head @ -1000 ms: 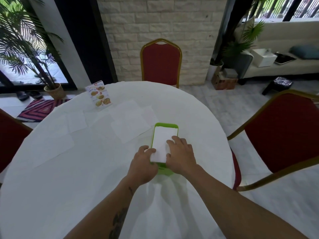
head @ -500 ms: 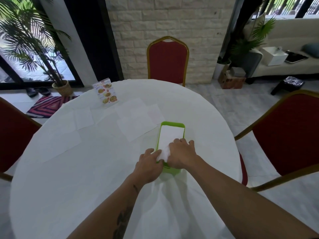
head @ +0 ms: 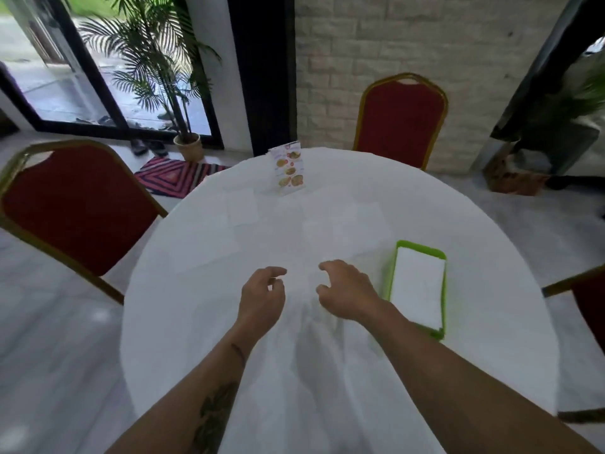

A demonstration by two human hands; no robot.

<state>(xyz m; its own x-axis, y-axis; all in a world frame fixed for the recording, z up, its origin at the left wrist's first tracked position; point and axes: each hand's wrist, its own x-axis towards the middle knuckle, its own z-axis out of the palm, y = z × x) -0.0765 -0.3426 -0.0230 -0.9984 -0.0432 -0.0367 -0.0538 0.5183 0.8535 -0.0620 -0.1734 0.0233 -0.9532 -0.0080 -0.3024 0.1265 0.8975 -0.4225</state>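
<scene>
A green tray (head: 386,283) with a stack of white napkins (head: 417,288) in it sits on the round white-clothed table (head: 203,290), near its right edge. My right hand (head: 347,290) hovers just left of the tray, fingers loosely curled, holding nothing. My left hand (head: 262,298) hangs over the cloth a little further left, fingers also loosely curled and empty. Several flat white napkins (head: 244,211) lie spread on the cloth beyond my hands.
A menu card (head: 289,168) stands at the table's far edge. Red chairs with gold frames stand at the left (head: 75,204), the far side (head: 401,122) and the right (head: 589,296). A potted palm (head: 186,145) and a striped mat (head: 176,176) are by the window.
Both hands have let go of the napkin stack in the tray and moved left of it. The view has swung left, so the tray now sits to the right.
</scene>
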